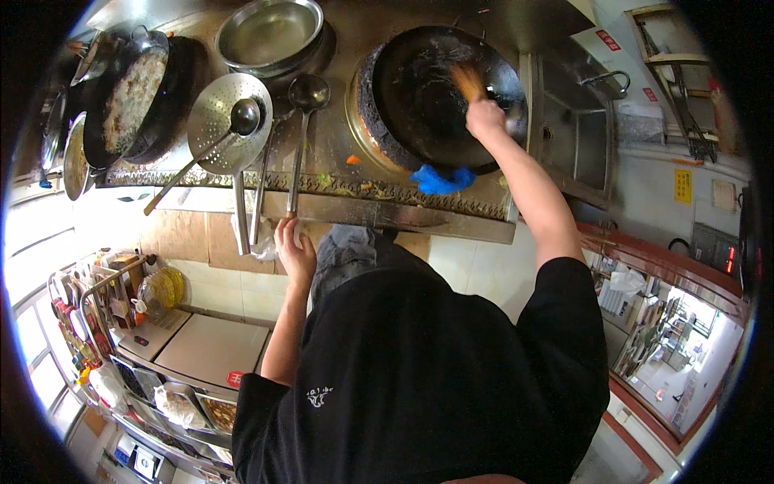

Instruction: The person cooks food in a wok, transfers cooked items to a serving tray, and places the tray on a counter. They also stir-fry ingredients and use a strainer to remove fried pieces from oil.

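My right hand grips a bamboo wok brush, its blurred bristles down inside a large black wok. Some wet streaks shine on the wok's dark inner surface. A blue cloth is bunched over the wok's near rim. At the stove's front edge, my left hand hangs with thumb and fingers apart. Its fingertips are at the handle end of a steel ladle; whether they touch it is unclear. Left of that ladle lies a perforated strainer with a second ladle resting in it.
A metal basin of liquid stands behind the strainer. Farther left, a second wok holds bubbling, pale contents. Food scraps lie near the stove's front grating. A steel sink adjoins the right side; a utensil rack stands behind me at left.
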